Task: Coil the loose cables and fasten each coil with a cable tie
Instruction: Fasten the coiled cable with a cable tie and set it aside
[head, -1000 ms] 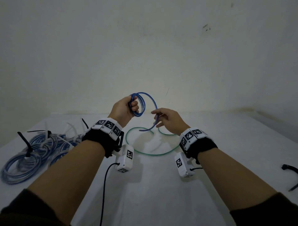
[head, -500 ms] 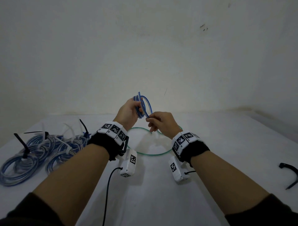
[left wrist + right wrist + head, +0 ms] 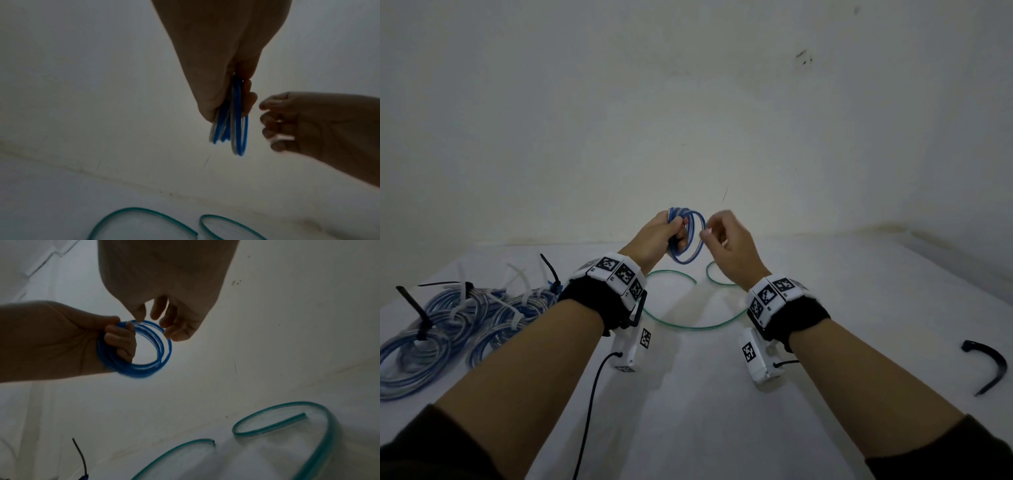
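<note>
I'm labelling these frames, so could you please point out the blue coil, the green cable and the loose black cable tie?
blue coil (image 3: 164, 352): right wrist view, right side of the loops.
green cable (image 3: 698, 327): head view, near curve on the table.
black cable tie (image 3: 996, 366): head view, middle of its bend.

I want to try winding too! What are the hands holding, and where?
Left hand grips the coiled blue cable at its left side. Right hand holds nothing.
</note>
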